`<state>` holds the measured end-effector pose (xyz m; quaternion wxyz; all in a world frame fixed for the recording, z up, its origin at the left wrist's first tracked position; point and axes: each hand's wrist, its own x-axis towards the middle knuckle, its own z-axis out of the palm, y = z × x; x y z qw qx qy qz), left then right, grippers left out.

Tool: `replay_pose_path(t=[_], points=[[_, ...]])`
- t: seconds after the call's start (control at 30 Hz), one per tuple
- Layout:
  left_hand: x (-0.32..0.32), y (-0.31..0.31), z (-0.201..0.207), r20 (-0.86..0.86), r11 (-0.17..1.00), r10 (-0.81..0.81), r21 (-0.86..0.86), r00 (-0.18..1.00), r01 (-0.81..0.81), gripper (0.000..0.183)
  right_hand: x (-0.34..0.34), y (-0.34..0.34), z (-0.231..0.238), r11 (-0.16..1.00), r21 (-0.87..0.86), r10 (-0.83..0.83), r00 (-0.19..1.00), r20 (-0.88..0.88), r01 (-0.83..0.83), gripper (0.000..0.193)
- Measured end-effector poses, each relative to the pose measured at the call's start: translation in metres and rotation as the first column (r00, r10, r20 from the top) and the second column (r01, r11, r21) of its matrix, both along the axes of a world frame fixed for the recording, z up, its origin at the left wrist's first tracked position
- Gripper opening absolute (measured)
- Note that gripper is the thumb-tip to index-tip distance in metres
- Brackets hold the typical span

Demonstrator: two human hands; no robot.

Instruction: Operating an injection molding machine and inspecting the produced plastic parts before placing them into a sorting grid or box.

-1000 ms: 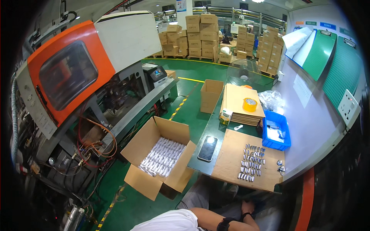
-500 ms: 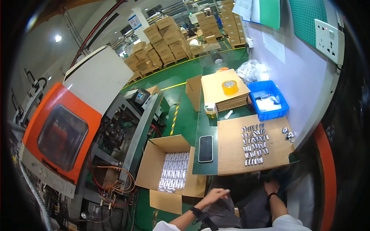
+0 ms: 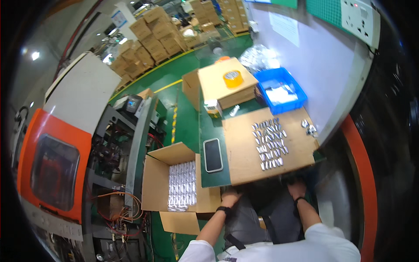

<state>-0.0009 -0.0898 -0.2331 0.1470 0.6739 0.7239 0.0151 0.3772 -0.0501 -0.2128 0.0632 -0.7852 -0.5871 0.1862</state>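
Below the table (image 3: 217,179), hands (image 3: 297,189) indistinct.

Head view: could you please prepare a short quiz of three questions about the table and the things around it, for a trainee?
1. True or false: the tape roll rests on the brown stack.

2. Which is nearest to the left hand?
A) blue bin
B) carton of white pieces
C) tape roll

3. Fill in: the phone lies on the table, to the ____ of the metal pieces.

Key: 1. True; 2. B; 3. left.
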Motion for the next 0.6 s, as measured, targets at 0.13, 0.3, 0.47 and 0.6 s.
replay_pose_path(t=[0.13, 0.3, 0.47, 0.6], points=[[0.011, 0.007, -0.004, -0.043, 0.998, 0.015, 0.067, 0.999, -0.012, 0.061, 0.001, 0.003, 0.001, 0.998, 0.031, 0.062, 0.998, 0.017, -0.062, 0.055], [0.019, 0.003, 0.006, -0.23, 1.0, -0.015, -0.028, 0.973, 0.009, 0.06, 0.002, 0.001, -0.006, 0.996, -0.089, 0.005, 0.999, 0.036, -0.002, 0.062], [0.027, 0.004, 0.031, -0.202, 0.992, -0.046, -0.124, 0.978, 0.021, 0.067, -0.001, -0.005, -0.003, 0.997, -0.021, -0.074, 0.997, 0.033, 0.075, 0.056], [0.033, 0.007, 0.041, -0.284, 0.975, -0.007, -0.213, 0.959, -0.056, 0.061, -0.002, -0.004, -0.003, 0.997, -0.016, -0.074, 0.997, 0.023, 0.074, 0.055]])
